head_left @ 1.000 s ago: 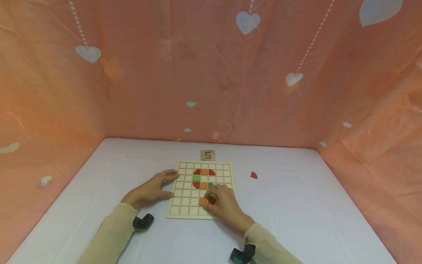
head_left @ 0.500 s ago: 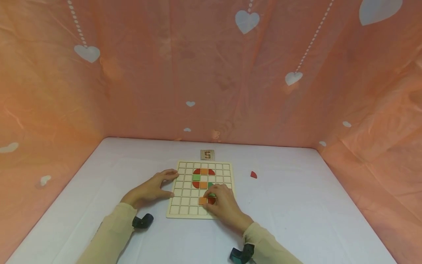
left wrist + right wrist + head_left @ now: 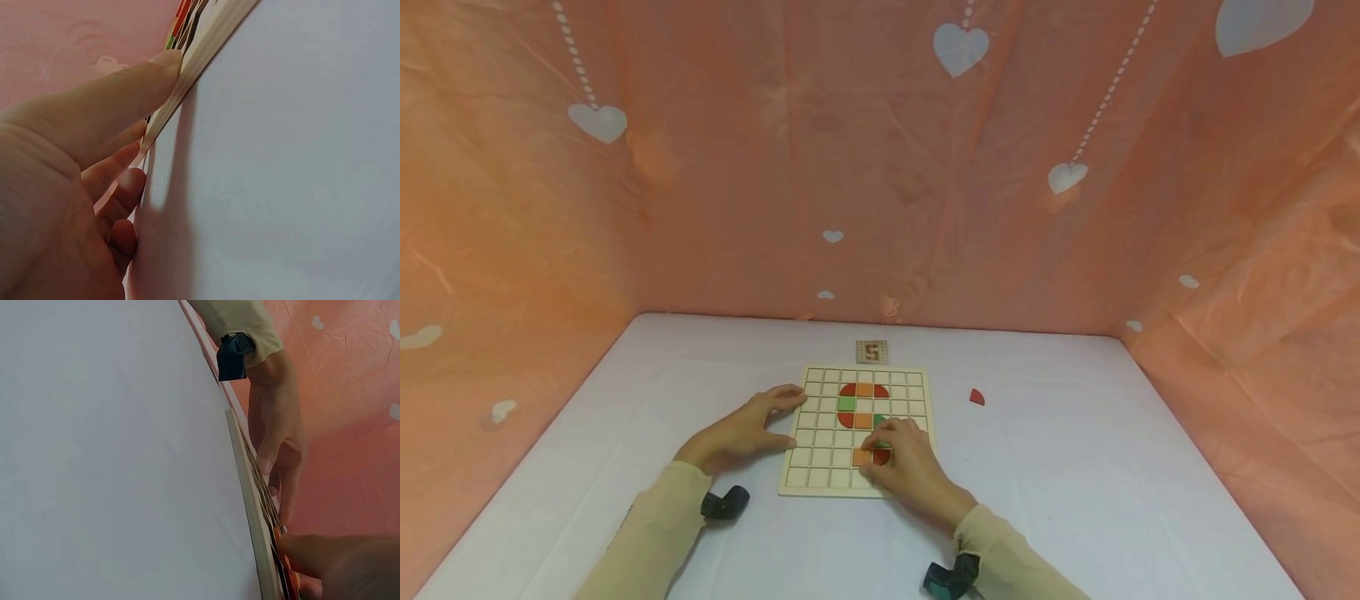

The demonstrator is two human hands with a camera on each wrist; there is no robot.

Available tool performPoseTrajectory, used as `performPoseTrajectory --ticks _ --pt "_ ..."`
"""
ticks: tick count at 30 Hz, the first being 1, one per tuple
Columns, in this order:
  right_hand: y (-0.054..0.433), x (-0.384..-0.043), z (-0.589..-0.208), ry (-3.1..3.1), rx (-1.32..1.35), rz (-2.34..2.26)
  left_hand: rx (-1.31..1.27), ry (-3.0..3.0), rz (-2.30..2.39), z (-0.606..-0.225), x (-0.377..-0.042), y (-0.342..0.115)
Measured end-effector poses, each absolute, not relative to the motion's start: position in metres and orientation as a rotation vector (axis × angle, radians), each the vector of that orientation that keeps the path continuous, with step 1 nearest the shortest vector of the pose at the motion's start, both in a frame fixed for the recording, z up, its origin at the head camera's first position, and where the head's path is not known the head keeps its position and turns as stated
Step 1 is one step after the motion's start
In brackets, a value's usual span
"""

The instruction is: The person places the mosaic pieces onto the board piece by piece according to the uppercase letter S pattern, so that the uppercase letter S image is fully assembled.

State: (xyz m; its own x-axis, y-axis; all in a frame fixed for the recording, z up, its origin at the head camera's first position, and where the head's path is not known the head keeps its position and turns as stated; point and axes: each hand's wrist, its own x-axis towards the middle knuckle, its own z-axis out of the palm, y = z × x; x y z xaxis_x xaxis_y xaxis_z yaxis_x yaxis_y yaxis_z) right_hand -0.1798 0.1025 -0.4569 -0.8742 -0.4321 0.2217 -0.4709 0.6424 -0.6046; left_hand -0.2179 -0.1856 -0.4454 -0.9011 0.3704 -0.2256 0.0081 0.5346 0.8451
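Observation:
A pale wooden grid board [image 3: 822,477] lies on the white table, with red, orange and green tiles set in several of its cells. My left hand [image 3: 741,429] rests against the board's left edge, thumb and fingers spread apart; the left wrist view shows the thumb [image 3: 134,87] touching the wooden rim. Over the board's lower right, my right hand [image 3: 913,467] pinches an orange square tile [image 3: 861,457] at its right side between thumb and fingertips. Beside that tile sits a dark red rounded tile [image 3: 882,457], partly under the hand. A green tile [image 3: 880,420] is also half covered.
A small card [image 3: 872,352] with an S-like figure lies behind the board. To the right of the board is a loose red quarter-round tile [image 3: 977,397]. Orange cloth [image 3: 880,167] with pale hearts encloses the table [image 3: 1075,467] at the back and sides.
The right thumb and fingertips have shifted very slightly to the left at the orange square tile. The left hand and the board stay in place.

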Motion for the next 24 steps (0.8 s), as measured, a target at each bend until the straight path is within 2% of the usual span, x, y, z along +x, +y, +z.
performPoseTrajectory --ticks 24 --pt "0.119 -0.188 -0.442 -2.849 0.769 1.207 0.364 2.471 1.237 -0.447 -0.218 -0.187"
